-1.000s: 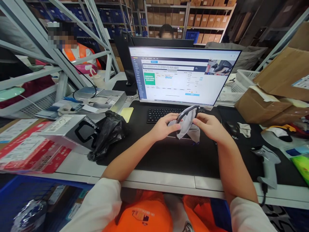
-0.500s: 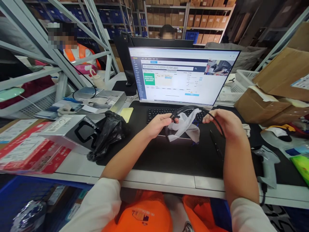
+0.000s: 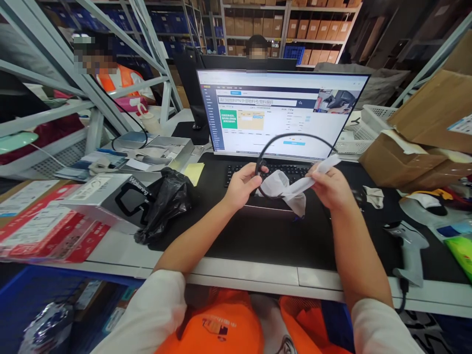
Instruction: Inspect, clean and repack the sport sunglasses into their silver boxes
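My left hand [image 3: 241, 186] is closed around one end of a black cable [image 3: 275, 140]. The cable arches up in front of the monitor and bends over toward the right. My right hand [image 3: 329, 185] pinches a strip of thin, white, translucent wrapping [image 3: 282, 184]. This wrapping hangs crumpled between both hands, its lower part beside the cable near my left fingers. Below and behind them lies a black keyboard [image 3: 236, 173], partly covered by my hands. A black desk mat [image 3: 250, 241] spreads underneath.
A monitor [image 3: 273, 118] stands straight ahead. To the left are a silver-grey box [image 3: 106, 201], a black plastic bag [image 3: 171, 196] and yellow notes [image 3: 193, 173]. On the right are a barcode scanner [image 3: 411, 250] and cardboard boxes [image 3: 401, 160]. A person [image 3: 118, 78] sits beyond the metal frame.
My right hand has shifted left and now pinches the white wrapping, drawing an end of it up to the right. The cable loop has risen and opened wider in my left hand.
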The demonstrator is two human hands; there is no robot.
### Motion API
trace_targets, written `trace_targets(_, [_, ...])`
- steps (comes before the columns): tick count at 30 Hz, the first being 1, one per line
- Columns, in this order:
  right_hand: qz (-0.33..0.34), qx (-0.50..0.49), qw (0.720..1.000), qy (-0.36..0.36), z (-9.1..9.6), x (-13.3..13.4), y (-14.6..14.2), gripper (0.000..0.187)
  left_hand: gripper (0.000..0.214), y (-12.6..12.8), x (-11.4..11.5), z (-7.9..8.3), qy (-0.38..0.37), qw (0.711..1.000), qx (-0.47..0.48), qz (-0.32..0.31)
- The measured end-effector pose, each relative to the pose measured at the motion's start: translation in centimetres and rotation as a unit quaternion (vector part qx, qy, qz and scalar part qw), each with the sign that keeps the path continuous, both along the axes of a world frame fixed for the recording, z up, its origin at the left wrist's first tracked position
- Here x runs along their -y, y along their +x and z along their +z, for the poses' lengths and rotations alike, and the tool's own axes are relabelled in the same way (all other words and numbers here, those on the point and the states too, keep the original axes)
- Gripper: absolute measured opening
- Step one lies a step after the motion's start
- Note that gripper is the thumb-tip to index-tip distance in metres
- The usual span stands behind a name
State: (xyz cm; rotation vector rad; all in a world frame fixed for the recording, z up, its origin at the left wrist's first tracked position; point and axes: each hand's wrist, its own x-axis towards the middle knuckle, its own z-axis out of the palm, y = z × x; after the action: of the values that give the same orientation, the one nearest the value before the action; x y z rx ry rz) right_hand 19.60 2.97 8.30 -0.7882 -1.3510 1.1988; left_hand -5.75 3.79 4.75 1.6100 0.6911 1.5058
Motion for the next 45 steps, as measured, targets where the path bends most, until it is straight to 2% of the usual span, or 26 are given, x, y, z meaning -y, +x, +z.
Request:
trace_targets(4, [-0.069,-0.066,0.994,0.051,1.1,-0.4,3.2,0.033,0.048,-0.9,-0.5,0.3,0.000,0.999,0.041,0.014])
trace_targets(6, [-0.158,-0.109,0.978,0.078,1.4,-1.0,4.7,0.027,0.047,-1.5,-0.7,0.8,0.003,0.997,0.067,0.029])
trace_targets(8, [-0.276,-0.161,0.941,0.109,1.4,-1.8,5.7,0.020,0.048,-2.1,-1.0,1.5,0.011,0.991,0.115,0.068])
trace_targets(10, [-0.375,-0.197,0.893,0.153,1.2,-2.3,5.5,0.012,0.046,-2.8,-1.4,2.2,0.028,0.978,0.178,0.108])
trace_targets(12, [-0.420,-0.203,0.862,0.199,0.6,-2.1,3.7,0.009,0.044,-3.5,-1.8,2.9,0.041,0.963,0.233,0.131])
trace_targets(13, [-0.428,-0.177,0.857,0.225,0.1,-1.6,2.3,0.009,0.044,-3.9,-1.9,3.2,0.041,0.957,0.255,0.135])
trace_targets(14, [-0.425,-0.136,0.859,0.251,-0.4,-0.9,0.7,0.010,0.044,-4.2,-2.0,3.5,0.036,0.952,0.274,0.133])
trace_targets(15, [-0.407,-0.043,0.866,0.288,-1.1,-0.1,-1.0,0.009,0.044,-4.5,-2.0,3.8,0.028,0.948,0.291,0.128])
trace_targets(17, [-0.296,0.169,0.868,0.362,-2.6,1.4,-4.4,0.010,0.040,-5.2,-1.8,4.5,0.006,0.940,0.323,0.111])
trace_targets(20, [-0.121,0.369,0.831,0.397,-5.1,2.5,-8.2,0.013,0.038,-6.1,-1.4,5.4,-0.054,0.931,0.356,0.067])
trace_targets(22, [-0.064,0.456,0.801,0.382,-6.5,2.3,-9.5,0.017,0.046,-6.6,-1.3,5.8,-0.121,0.926,0.356,0.033])
trace_targets(24, [-0.040,0.529,0.769,0.358,-7.3,1.7,-10.0,0.018,0.053,-6.9,-1.4,6.0,-0.195,0.921,0.338,-0.008])
trace_targets(27, [-0.026,0.589,0.743,0.317,-7.5,1.2,-10.0,0.019,0.060,-6.8,-1.7,5.8,-0.283,0.909,0.293,-0.092])
trace_targets(31, [0.029,0.625,0.726,0.287,-6.4,1.3,-10.3,0.024,0.063,-6.2,-1.5,5.3,-0.333,0.889,0.234,-0.211])
trace_targets(33, [0.050,0.672,0.698,0.242,-5.7,1.6,-10.7,0.031,0.063,-5.8,-1.1,5.2,-0.342,0.881,0.201,-0.257])
trace_targets(36, [0.038,0.751,0.638,0.164,-5.0,1.7,-11.4,0.053,0.064,-5.4,-0.7,5.0,-0.345,0.876,0.158,-0.298])
trace_targets(38, [0.043,0.772,0.619,0.141,-4.9,1.5,-11.7,0.056,0.064,-5.2,-0.4,5.0,-0.343,0.875,0.142,-0.310])
trace_targets(42, [0.074,0.777,0.614,0.118,-4.6,0.8,-11.8,0.054,0.065,-4.8,-0.2,4.8,-0.350,0.870,0.116,-0.326])
trace_targets(45, [0.069,0.757,0.644,0.085,-4.1,1.0,-11.3,0.062,0.063,-4.6,-0.3,4.5,-0.353,0.868,0.118,-0.329])
